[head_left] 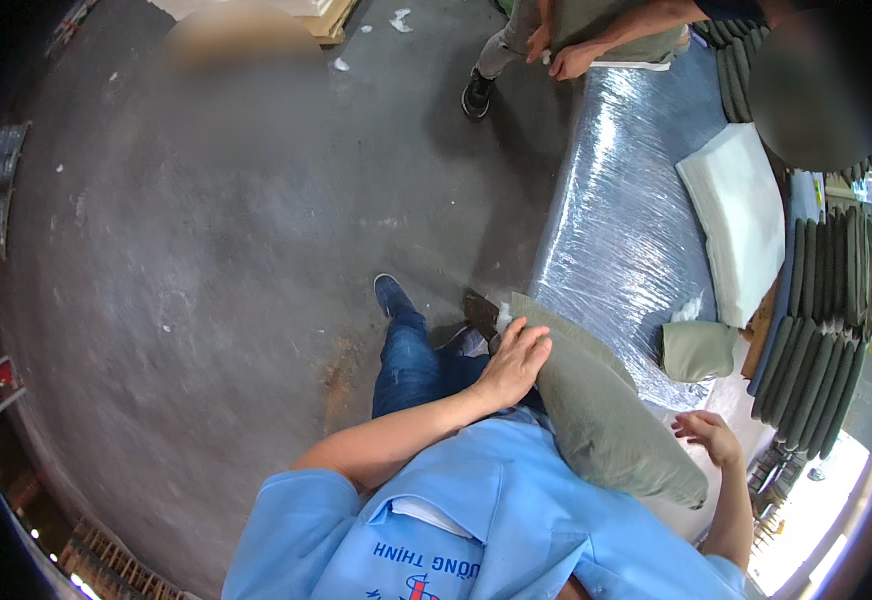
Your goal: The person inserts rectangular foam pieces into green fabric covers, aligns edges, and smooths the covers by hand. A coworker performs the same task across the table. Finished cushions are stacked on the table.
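Observation:
A grey-green cushion (611,415) lies slantwise against the front of my body, beside the corner of the plastic-wrapped table. White stuffing (504,318) shows at its far left end. My left hand (518,368) is closed over that end, with the fingers pressed on the fabric and the thumb hidden. Off the cushion's right side, my right hand (708,435) hangs in the air, fingers apart and nothing in it. A small folded green piece of fabric (698,350) lies on the table just beyond the right hand.
The table (626,190) is wrapped in shiny film. White padding sheets (738,220) lie along its right side. Stacked green cushions (806,385) stand farther right. Across the table, a co-worker's hands (574,60) hold another green cushion (621,35). Grey floor (226,260) stretches left.

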{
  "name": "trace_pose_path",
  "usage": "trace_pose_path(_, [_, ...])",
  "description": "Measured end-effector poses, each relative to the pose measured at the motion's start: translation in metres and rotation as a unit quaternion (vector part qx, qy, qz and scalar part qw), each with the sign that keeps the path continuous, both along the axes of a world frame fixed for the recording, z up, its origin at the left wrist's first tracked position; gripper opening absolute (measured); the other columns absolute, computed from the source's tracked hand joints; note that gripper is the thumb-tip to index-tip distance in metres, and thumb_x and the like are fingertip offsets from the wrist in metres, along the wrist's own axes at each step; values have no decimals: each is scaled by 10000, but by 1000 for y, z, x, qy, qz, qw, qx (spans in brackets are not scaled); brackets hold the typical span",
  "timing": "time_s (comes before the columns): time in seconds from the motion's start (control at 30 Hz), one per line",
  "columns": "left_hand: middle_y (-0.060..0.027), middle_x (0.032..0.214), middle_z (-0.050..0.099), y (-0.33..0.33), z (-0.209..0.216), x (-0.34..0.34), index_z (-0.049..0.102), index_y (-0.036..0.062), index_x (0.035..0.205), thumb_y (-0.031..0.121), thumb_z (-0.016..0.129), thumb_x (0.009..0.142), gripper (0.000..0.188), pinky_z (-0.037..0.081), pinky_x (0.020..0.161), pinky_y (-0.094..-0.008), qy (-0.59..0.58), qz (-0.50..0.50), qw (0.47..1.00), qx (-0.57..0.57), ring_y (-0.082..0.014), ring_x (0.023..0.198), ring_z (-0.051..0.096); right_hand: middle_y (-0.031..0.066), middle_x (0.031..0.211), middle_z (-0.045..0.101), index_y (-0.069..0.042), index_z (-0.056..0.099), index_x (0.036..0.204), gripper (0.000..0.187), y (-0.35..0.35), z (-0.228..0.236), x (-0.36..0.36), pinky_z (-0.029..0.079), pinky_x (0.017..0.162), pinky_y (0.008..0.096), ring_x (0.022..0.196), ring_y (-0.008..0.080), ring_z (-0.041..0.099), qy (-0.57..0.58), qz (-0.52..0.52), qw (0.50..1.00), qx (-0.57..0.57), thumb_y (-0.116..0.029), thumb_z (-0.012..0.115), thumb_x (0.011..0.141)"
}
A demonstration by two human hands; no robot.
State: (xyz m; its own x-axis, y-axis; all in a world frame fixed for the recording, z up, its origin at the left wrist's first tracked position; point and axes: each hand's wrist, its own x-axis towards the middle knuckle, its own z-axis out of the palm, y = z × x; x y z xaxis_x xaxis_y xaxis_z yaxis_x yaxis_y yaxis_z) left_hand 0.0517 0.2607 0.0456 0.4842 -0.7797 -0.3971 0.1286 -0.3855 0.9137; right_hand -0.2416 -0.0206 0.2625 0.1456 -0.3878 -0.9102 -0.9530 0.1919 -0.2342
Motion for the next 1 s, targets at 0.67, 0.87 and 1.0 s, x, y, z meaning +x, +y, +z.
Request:
trace_pose_path(0.67, [-251, 1274, 644, 8, -85, -62, 492, 21, 1404, 49, 631, 803, 617, 467, 1040, -417, 217, 330, 911, 117, -375, 1225, 621, 274, 971, 720, -23, 725, 943, 527, 137, -279, 281, 495, 916, 565, 1025, 487, 651, -170, 473, 817, -282, -468, 468, 1063])
trace_pose_path(0.87, [-237, 1225, 657, 32, -82, -78, 495, 37, 1382, 96, 658, 859, 550, 480, 1004, -425, 189, 370, 902, 115, -374, 1169, 640, 302, 983, 709, 1, 727, 945, 611, 154, -283, 273, 498, 925, 560, 1011, 497, 661, -140, 500, 825, -222, -521, 435, 1069])
trace_pose_path(1.0, [-166, 1040, 689, 32, -84, -78, 596, 40, 1201, 145, 695, 904, 331, 502, 867, -405, 221, 423, 863, 165, -292, 990, 661, 320, 1050, 698, 0, 748, 1015, 684, 156, -295, 281, 495, 956, 546, 1072, 497, 651, -94, 517, 826, -204, -584, 395, 1065])
